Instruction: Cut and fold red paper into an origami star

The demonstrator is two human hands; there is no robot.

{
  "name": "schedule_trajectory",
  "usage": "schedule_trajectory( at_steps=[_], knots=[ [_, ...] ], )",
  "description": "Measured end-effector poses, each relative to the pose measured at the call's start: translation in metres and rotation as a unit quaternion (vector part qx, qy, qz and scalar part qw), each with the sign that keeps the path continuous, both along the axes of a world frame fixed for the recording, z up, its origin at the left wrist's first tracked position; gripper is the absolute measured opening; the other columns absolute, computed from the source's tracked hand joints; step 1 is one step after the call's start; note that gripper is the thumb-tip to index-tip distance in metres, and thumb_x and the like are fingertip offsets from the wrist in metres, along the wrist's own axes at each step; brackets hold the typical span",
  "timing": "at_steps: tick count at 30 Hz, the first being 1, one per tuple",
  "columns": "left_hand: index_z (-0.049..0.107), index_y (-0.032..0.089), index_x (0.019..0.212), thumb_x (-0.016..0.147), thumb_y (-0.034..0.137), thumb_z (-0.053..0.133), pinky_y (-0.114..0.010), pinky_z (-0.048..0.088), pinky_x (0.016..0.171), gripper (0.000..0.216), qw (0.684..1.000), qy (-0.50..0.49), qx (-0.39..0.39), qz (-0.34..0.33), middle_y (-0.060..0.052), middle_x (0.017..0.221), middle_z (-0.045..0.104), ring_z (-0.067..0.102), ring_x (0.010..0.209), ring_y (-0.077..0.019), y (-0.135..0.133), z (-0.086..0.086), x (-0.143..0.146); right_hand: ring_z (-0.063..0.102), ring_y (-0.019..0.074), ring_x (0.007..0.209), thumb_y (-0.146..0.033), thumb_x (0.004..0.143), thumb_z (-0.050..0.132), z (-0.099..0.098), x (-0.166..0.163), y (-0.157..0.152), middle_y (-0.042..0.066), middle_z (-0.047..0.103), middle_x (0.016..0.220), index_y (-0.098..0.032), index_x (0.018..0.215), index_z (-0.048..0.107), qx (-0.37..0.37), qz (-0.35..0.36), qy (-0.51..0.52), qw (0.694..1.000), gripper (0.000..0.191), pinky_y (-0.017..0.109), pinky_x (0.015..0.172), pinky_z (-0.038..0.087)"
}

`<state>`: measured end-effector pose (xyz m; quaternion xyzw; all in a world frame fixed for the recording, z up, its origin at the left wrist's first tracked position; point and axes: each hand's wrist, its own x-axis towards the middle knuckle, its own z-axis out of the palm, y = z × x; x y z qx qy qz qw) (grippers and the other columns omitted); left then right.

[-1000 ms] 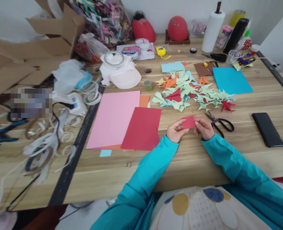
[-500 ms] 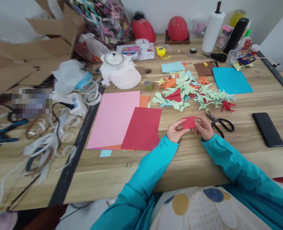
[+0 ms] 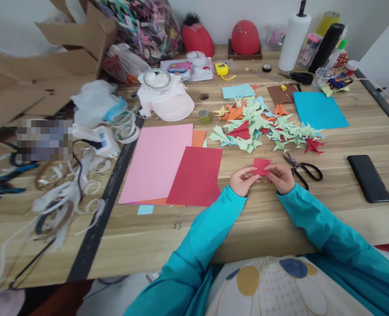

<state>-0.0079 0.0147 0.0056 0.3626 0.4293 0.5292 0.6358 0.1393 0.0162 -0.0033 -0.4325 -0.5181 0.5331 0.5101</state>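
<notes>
A small square of red paper (image 3: pixel 261 166) is pinched between both hands above the wooden table. My left hand (image 3: pixel 243 180) grips its lower left corner, thumb in front. At the lower right corner, my right hand (image 3: pixel 281 177) closes on the same paper with its fingertips. Scissors (image 3: pixel 301 166) with black handles lie just beyond my right hand. Farther back spreads a heap of folded paper shapes (image 3: pixel 247 125) in green, orange, red and blue. Left of my hands, a larger red sheet (image 3: pixel 197 175) overlaps a pink sheet (image 3: pixel 158 160), with orange edges showing beneath.
A black phone (image 3: pixel 369 177) lies at the right. A bright blue sheet (image 3: pixel 321 109) rests behind it. Tangled cords and white strips (image 3: pixel 59 197) cover the left side, below a cardboard box (image 3: pixel 69 66). A paper roll (image 3: pixel 293 44) stands at the back.
The red paper now shows more of its surface above my fingers. My right fingers have shifted down to its lower corner; my left hand has barely moved.
</notes>
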Motion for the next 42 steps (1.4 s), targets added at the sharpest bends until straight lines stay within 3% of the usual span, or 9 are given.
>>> schedule_trajectory(
  at_steps=[7, 16, 20, 27, 33, 39, 42],
  knots=[
    [0.050, 0.014, 0.081, 0.058, 0.037, 0.072, -0.024, 0.051, 0.047, 0.039, 0.993, -0.107, -0.046, 0.013, -0.001, 0.059, 0.065, 0.065, 0.055, -0.0176, 0.005, -0.005, -0.001, 0.056, 0.0114, 0.045, -0.034, 0.070, 0.065, 0.001, 0.001, -0.001, -0.001, 0.060, 0.057, -0.020, 0.081, 0.060, 0.001, -0.006, -0.002, 1.000, 0.019, 0.022, 0.039, 0.043],
    [0.049, 0.014, 0.075, 0.055, 0.035, 0.074, -0.024, 0.052, 0.049, 0.038, 0.999, -0.026, -0.004, 0.019, 0.001, 0.056, 0.063, 0.063, 0.050, -0.0150, 0.004, -0.006, -0.001, 0.057, 0.0112, 0.057, -0.030, 0.073, 0.062, -0.004, 0.004, 0.000, 0.003, 0.061, 0.075, -0.019, 0.087, 0.061, 0.071, 0.063, -0.076, 0.993, 0.018, 0.025, 0.052, 0.047],
    [0.053, 0.013, 0.070, 0.058, 0.034, 0.071, -0.024, 0.053, 0.049, 0.030, 1.000, 0.003, 0.018, 0.020, 0.000, 0.054, 0.061, 0.063, 0.050, -0.0140, 0.003, -0.005, -0.001, 0.057, 0.0123, 0.064, -0.028, 0.073, 0.063, -0.002, 0.004, 0.000, 0.004, 0.059, 0.077, -0.018, 0.084, 0.063, 0.094, 0.057, -0.118, 0.987, 0.015, 0.026, 0.056, 0.048],
    [0.063, 0.012, 0.073, 0.065, 0.028, 0.066, -0.022, 0.052, 0.052, 0.018, 0.995, 0.074, 0.062, 0.024, -0.002, 0.058, 0.065, 0.061, 0.051, -0.0114, -0.001, -0.007, -0.002, 0.056, 0.0107, 0.058, -0.028, 0.070, 0.066, 0.001, 0.004, 0.002, 0.004, 0.059, 0.078, -0.018, 0.080, 0.065, 0.056, 0.040, -0.063, 0.996, 0.015, 0.023, 0.046, 0.047],
    [0.063, 0.013, 0.073, 0.063, 0.028, 0.068, -0.024, 0.053, 0.052, 0.019, 0.995, 0.073, 0.061, 0.017, -0.003, 0.058, 0.066, 0.062, 0.053, -0.0133, -0.003, -0.004, -0.001, 0.054, 0.0103, 0.050, -0.033, 0.066, 0.069, 0.005, 0.000, 0.003, 0.002, 0.061, 0.069, -0.018, 0.071, 0.065, 0.003, -0.005, -0.025, 1.000, 0.017, 0.023, 0.041, 0.046],
    [0.064, 0.013, 0.070, 0.059, 0.026, 0.070, -0.024, 0.053, 0.052, 0.018, 0.995, 0.091, 0.050, 0.011, -0.004, 0.059, 0.066, 0.062, 0.051, -0.0126, -0.004, 0.001, 0.000, 0.059, 0.0144, 0.066, -0.031, 0.058, 0.075, 0.007, 0.001, 0.008, 0.004, 0.063, 0.078, -0.019, 0.066, 0.067, 0.016, -0.038, -0.020, 0.999, 0.017, 0.024, 0.048, 0.050],
    [0.065, 0.013, 0.069, 0.059, 0.025, 0.071, -0.025, 0.053, 0.053, 0.017, 0.993, 0.103, 0.050, 0.012, -0.004, 0.060, 0.067, 0.062, 0.052, -0.0130, -0.006, 0.001, 0.000, 0.056, 0.0112, 0.054, -0.031, 0.058, 0.075, 0.007, 0.001, 0.008, 0.002, 0.063, 0.070, -0.019, 0.066, 0.066, -0.007, -0.042, 0.006, 0.999, 0.017, 0.023, 0.043, 0.047]
  ],
)
